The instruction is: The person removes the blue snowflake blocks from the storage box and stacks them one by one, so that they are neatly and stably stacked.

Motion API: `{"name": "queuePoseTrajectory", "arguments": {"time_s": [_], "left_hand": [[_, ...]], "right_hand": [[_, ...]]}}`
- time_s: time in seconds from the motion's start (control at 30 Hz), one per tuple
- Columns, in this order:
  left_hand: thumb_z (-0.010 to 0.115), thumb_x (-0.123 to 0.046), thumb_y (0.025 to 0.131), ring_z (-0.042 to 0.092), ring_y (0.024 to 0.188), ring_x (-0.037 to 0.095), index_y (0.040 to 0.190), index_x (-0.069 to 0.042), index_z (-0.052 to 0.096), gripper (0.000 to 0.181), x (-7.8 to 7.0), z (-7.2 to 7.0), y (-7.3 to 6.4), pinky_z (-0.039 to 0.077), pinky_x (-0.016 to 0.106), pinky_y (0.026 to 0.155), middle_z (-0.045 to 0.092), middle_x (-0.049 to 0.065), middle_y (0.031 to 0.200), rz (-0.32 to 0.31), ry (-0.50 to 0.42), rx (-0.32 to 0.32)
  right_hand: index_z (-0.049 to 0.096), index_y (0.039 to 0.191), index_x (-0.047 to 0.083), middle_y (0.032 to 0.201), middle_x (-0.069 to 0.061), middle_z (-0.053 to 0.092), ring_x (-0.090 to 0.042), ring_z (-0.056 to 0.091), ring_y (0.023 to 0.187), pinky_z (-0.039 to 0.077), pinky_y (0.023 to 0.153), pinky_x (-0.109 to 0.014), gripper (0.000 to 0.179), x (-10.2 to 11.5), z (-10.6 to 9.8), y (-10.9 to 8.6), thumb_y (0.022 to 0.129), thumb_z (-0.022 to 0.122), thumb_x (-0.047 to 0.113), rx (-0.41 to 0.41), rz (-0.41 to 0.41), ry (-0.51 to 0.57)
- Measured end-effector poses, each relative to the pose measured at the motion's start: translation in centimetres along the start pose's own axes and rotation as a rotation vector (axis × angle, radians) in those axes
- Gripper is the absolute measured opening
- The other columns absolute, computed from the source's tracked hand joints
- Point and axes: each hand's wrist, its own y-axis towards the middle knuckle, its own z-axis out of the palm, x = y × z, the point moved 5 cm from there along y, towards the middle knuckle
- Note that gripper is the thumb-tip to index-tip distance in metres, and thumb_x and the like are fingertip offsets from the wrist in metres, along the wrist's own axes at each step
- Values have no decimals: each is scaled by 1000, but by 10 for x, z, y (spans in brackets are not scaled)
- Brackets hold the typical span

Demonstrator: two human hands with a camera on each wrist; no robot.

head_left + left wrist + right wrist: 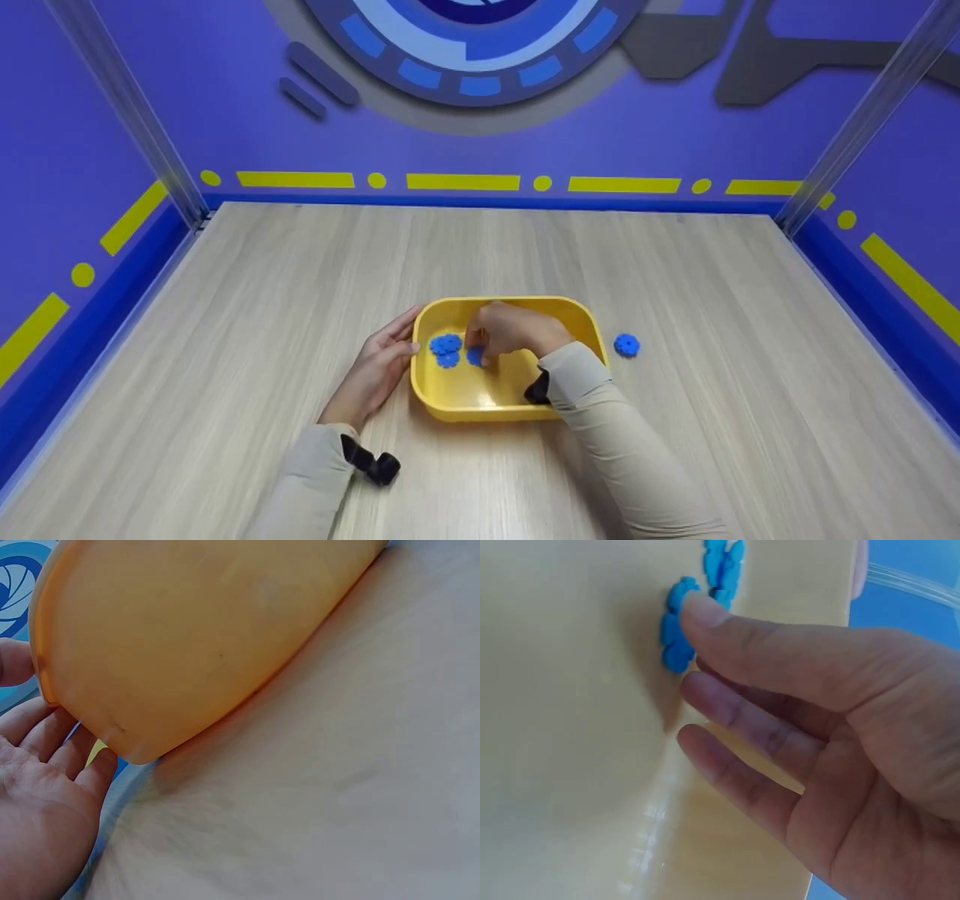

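Note:
My right hand (510,330) reaches down into a yellow plastic tub (508,414), thumb and finger pinching a blue flower-shaped disc (676,630). The thumb tip lies against the disc's edge in the right wrist view; the index fingertip is hidden behind it. Several more blue flower-shaped discs (448,346) lie overlapping at the tub's left end. My left hand (379,369) is at the tub's left side, thumb at the rim and fairly straight fingers (69,754) against the outer wall. In the left wrist view the tub hides some of those fingertips.
Another blue flower-shaped disc (627,345) lies on the wooden table (300,270), right of the tub. Blue-purple panels (480,154) with yellow marks stand behind and at both sides. A black wrist camera (381,468) sticks out from the left sleeve.

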Motion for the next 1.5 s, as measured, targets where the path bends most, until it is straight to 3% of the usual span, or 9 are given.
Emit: {"name": "queuePoseTrajectory", "arguments": {"time_s": [0.43, 0.63, 0.9, 1.27, 1.5], "left_hand": [[47, 8, 85, 25, 145, 26, 150, 1, 26, 68, 0, 0, 0, 31, 32, 115, 25, 16, 158, -1, 20, -4], [46, 9, 85, 23, 146, 25, 150, 2, 25, 69, 1, 0, 0, 29, 33, 116, 24, 16, 158, -3, 10, -5], [47, 9, 86, 23, 146, 25, 150, 2, 25, 69, 0, 0, 0, 30, 32, 115, 24, 16, 158, -5, 8, -15], [45, 9, 88, 25, 145, 25, 150, 0, 27, 65, 0, 0, 0, 30, 33, 115, 26, 16, 157, -1, 17, -1], [44, 9, 88, 25, 145, 27, 150, 2, 26, 65, -1, 0, 0, 28, 34, 116, 25, 17, 157, 10, 19, 6]], "right_hand": [[68, 92, 7, 82, -1, 61, -11, 50, 75, 51, 74, -27, 27, 3, 2, 2, 70, 83, 4, -33, -1, -60], [63, 92, 9, 81, 1, 54, -15, 48, 79, 44, 72, -26, 25, 0, 0, -1, 74, 80, 4, -16, 19, -49], [65, 91, 11, 87, 0, 62, -14, 52, 78, 49, 74, -28, 12, -6, -4, -8, 83, 71, 4, -6, 0, -41], [66, 91, 9, 85, -1, 64, -11, 53, 72, 46, 64, -22, 7, -8, -22, -26, 86, 69, 6, -42, -68, -8], [66, 91, 11, 84, 0, 64, -15, 54, 75, 52, 71, -25, 7, -14, -34, -42, 87, 68, 6, -99, -31, 27]]}}
